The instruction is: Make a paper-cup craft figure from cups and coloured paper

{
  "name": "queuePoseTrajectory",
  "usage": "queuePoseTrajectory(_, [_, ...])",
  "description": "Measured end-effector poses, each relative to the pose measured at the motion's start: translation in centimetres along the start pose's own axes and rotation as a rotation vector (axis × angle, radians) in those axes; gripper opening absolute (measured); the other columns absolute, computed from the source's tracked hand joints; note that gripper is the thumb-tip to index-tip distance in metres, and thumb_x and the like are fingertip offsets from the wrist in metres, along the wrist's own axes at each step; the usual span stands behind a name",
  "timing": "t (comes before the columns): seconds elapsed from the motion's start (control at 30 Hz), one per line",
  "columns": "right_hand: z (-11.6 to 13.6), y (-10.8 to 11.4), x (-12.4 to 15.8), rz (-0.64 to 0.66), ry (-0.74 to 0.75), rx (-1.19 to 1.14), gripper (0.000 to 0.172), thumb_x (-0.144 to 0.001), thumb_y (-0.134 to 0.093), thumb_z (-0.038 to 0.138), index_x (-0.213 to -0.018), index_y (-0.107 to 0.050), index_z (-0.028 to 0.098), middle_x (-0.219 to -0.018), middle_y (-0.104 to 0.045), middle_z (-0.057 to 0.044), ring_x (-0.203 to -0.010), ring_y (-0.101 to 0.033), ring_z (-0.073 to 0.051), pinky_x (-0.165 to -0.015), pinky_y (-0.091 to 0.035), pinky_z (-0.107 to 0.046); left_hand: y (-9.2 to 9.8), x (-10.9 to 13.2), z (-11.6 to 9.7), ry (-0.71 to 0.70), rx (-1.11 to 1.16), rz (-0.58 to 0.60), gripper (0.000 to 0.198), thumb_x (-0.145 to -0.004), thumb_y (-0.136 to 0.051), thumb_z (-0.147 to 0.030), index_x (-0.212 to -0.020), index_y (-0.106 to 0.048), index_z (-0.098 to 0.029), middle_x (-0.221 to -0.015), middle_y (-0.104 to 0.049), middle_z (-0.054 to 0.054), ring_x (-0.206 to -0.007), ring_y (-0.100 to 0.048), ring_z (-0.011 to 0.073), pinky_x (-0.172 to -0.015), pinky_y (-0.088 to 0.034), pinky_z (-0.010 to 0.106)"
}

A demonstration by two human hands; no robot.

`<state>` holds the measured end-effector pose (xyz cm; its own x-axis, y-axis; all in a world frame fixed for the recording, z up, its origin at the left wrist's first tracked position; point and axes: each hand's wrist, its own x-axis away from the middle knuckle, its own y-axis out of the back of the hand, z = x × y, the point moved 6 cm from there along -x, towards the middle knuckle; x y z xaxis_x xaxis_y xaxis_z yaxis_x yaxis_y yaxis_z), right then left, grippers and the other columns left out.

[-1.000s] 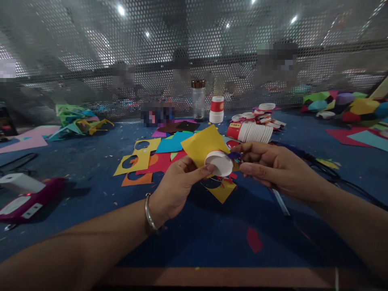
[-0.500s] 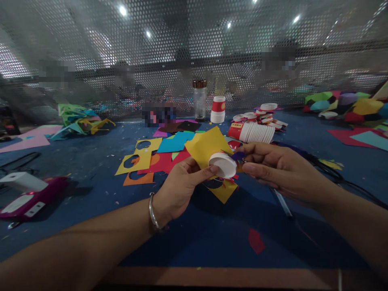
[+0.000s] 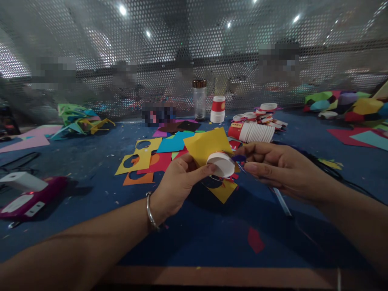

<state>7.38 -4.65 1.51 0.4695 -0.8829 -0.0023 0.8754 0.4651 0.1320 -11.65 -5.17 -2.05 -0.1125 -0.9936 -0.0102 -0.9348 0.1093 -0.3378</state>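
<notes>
Blue tabletop [image 3: 212,238] before perforated screen [image 3: 169,40]; left hand [image 3: 176,186] pinches yellow paper [image 3: 207,143], right hand [image 3: 279,169] a purple tool [image 3: 239,158].

Plain yellow paper [image 3: 206,143], white round piece [image 3: 222,165], red-and-white cup stack [image 3: 218,110], dark blue tabletop [image 3: 209,238]

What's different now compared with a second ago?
The yellow sheet in the left hand has turned slightly clockwise, its top corner swinging right. The right hand, with a small purple item at its fingertips, seems a touch further right. Neither hand has visibly taken or released anything. The left hand still holds the white round piece; the glass bottle and upright cup stack stay put.
</notes>
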Motion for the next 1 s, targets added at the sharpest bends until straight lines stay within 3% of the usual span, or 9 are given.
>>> queuePoseTrajectory(0.13, [0.4,-0.2,0.1,0.019,0.024,0.015,0.05,-0.084,-0.082,0.048,-0.118,-0.065,0.014,-0.077,-0.062,-0.001,-0.051,-0.033,-0.005,-0.042,-0.018,-0.021,0.1,0.1,-0.1,-0.01,-0.044,0.01,0.036,-0.064,-0.096,-0.029,-0.093,-0.078,-0.016,-0.097,-0.08,0.006,-0.089,-0.072,0.0162,-0.085,-0.054,0.029])
queuePoseTrajectory(0.5, [0.9,-0.4,0.2,0.083,0.039,0.02,0.038,-0.09,-0.078,0.041,-0.114,-0.063,0.015,-0.058,-0.04,0.013,-0.044,-0.021,-0.003,-0.038,-0.014,-0.021,0.0,-0.1,-0.8,-0.04,-0.176,0.058,0.034,-0.069,-0.091,-0.029,-0.097,-0.078,-0.016,-0.105,-0.081,0.01,-0.092,-0.073,0.0194,-0.086,-0.057,0.031])
queuePoseTrajectory(0.73, [0.7,-0.3,0.2,0.062,-0.015,-0.005,0.032,-0.088,-0.079,0.04,-0.108,-0.065,0.02,-0.061,-0.042,0.01,-0.046,-0.02,-0.004,-0.039,-0.009,-0.023,0.2,-0.1,-1.1,-0.111,-0.087,0.103,0.033,-0.072,-0.093,-0.031,-0.099,-0.079,-0.018,-0.109,-0.082,0.009,-0.1,-0.075,0.022,-0.089,-0.057,0.031])
queuePoseTrajectory(1.0, [0.3,-0.3,0.2,0.089,-0.053,-0.06,0.042,-0.086,-0.081,0.043,-0.113,-0.062,0.017,-0.062,-0.042,0.01,-0.046,-0.02,-0.004,-0.039,-0.01,-0.021,0.1,0.0,-1.0,-0.093,-0.06,0.123,0.032,-0.073,-0.092,-0.028,-0.101,-0.079,-0.017,-0.114,-0.081,0.009,-0.102,-0.075,0.0218,-0.091,-0.057,0.031])
